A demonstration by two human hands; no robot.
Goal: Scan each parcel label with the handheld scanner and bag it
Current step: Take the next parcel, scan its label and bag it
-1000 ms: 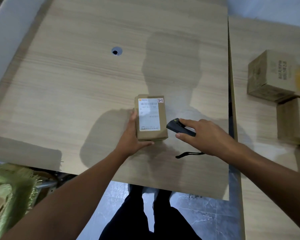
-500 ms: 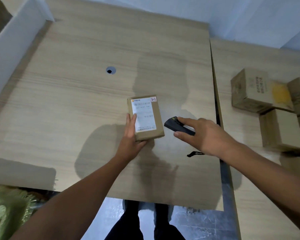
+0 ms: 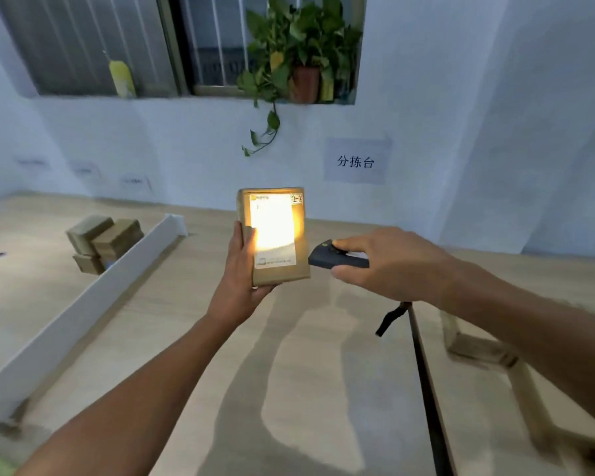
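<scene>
over the wooden table (image 3: 289, 389), clear of its top, holding a small cardboard parcel (image 3: 279, 274) upright in the left hand (image 3: 237, 286), thumb on the front by the left edge, fingers behind and out of sight. seems light and stiff, judging by the one-handed hold; likely smooth-sided, so best taken by the long edges or bottom corner, leaving the face bare. clutching a dark scanner (image 3: 327, 257) in the right hand (image 3: 392, 266), just right of the parcel, forefinger on top, nose toward the label (image 3: 275, 259). cannot read the label: washed out by bright glare, barcode lost. no bag in view. only part of the strap (image 3: 389, 319) seen, dangling below the wrist.
</scene>
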